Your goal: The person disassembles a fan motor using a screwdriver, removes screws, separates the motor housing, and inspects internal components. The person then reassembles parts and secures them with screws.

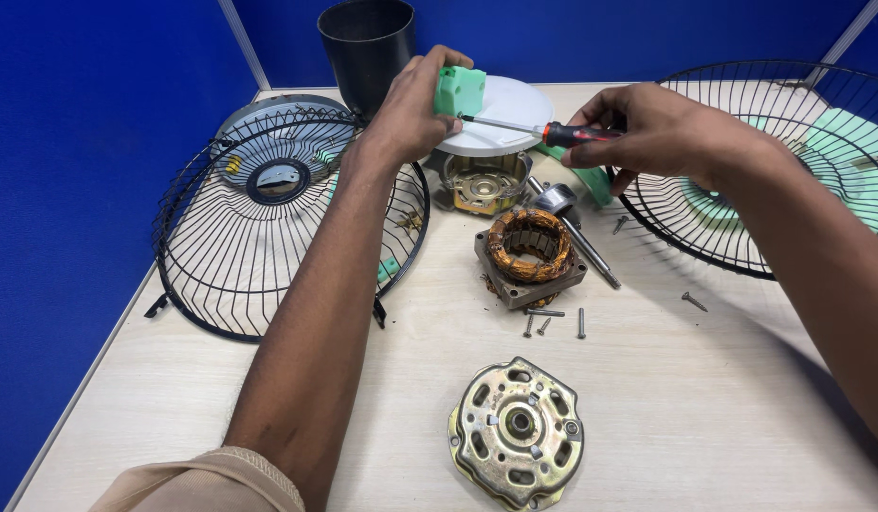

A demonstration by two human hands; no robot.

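Green block held, screwdriver tip on it
Left hand [415, 104] grips the boxy green plastic part [459, 90]; right hand [648, 128] pinches the red-handled screwdriver [534, 128], its steel shaft reaching leftward from those fingers to the block

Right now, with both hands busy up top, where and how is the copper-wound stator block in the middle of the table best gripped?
Grip the copper-wound stator block by its square grey metal frame, from above, fingers on two opposite flat sides. It lies flat with the copper windings facing up, probably delicate, and loose screws lie at its near edge, so the left and right sides look freer.
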